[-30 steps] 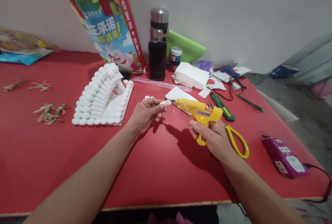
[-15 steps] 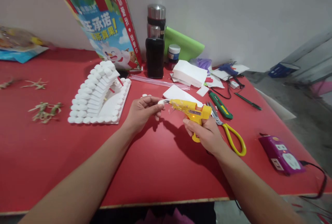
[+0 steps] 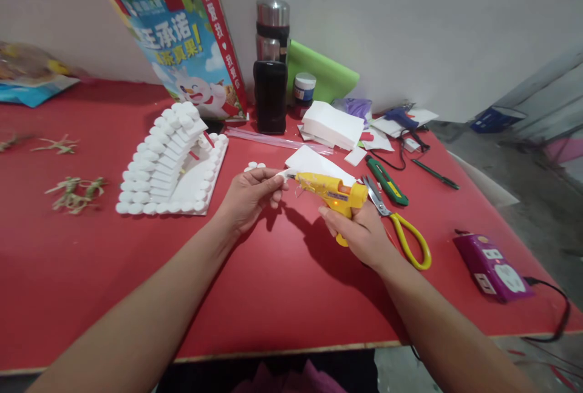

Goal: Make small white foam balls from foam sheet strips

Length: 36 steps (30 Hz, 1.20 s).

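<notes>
Gripping a yellow, strand-streaked glue gun [image 3: 324, 185] in our right hand [image 3: 359, 230], orange light glowing, we pinch a small white piece [image 3: 286, 173] in our left hand [image 3: 252, 198].

Between the left hand [image 3: 249, 197] and right hand [image 3: 364, 232], the bench [image 3: 286, 296] lies open toward 6 o'clock, forearms walling both sides. A white stepped model [image 3: 157, 165] blocks 9 to 10. A narrow lane passes just right of it. A white stack [image 3: 332, 126] bars 1; a green cutter [image 3: 387, 180] obstructs 3, scissors [image 3: 412, 241] 4.
</notes>
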Available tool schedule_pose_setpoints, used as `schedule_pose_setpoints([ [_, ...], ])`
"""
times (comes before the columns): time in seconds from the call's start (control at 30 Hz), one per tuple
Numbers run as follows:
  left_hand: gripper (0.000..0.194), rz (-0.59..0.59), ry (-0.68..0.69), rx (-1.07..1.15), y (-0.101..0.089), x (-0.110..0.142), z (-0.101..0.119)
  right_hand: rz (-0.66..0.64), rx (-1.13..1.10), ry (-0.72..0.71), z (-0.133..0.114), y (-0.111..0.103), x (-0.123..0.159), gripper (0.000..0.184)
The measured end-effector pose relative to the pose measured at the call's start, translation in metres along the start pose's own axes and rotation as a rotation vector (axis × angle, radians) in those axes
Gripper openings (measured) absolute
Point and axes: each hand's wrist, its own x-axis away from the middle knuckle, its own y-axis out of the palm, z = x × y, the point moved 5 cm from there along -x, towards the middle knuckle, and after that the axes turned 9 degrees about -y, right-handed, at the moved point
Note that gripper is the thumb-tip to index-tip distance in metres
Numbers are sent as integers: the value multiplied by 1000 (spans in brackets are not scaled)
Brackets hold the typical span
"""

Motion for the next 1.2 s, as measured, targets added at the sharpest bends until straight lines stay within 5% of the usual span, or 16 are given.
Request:
schedule_pose_setpoints([
  [0.23, 25, 31, -106, 117, -1, -1, -2, 77, -1, 30, 3, -3, 3, 44],
  [0.63, 9, 5, -195, 233, 1, 1, -6, 17, -53, 39, 6, 1, 3, 40],
  [1.2, 19, 30, -273, 277, 4, 2, -6, 25, 10, 17, 1, -1, 2, 41],
])
